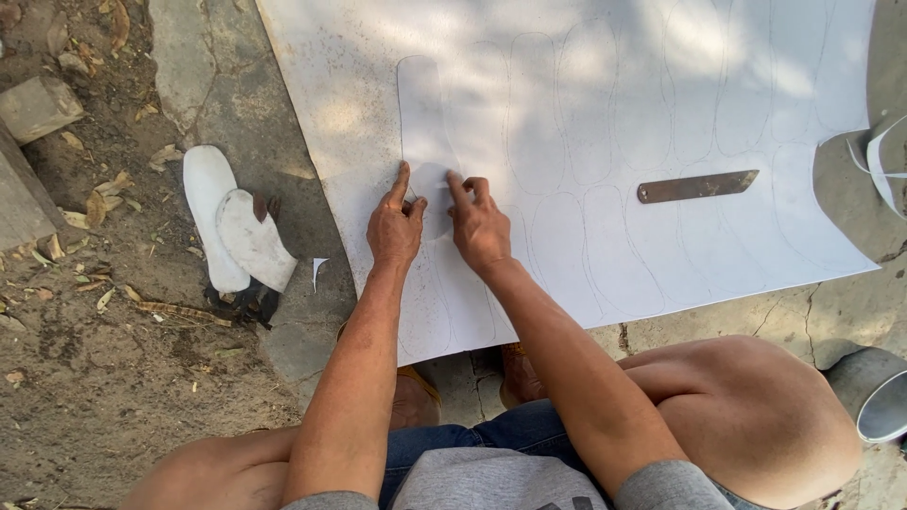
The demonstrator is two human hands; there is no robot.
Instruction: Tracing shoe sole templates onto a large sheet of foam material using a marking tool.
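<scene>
A large white sheet [586,104] lies flat on stone ground, marked with several pencilled sole-shaped outlines. A white sole-shaped template [422,113] rests on its left part. My left hand [395,227] presses the template's lower end with thumb and fingertips. My right hand [479,227] sits beside it, index finger on the sheet at the template's lower right edge; whether it holds a pencil is hidden. Both forearms reach forward from my bent knees.
A flat rusty metal blade [697,186] lies on the sheet at right. Two white cut-out soles [231,231] lie on the dirt at left. A stone block [36,106] and dry leaves lie farther left. A grey metal container [883,401] stands at lower right.
</scene>
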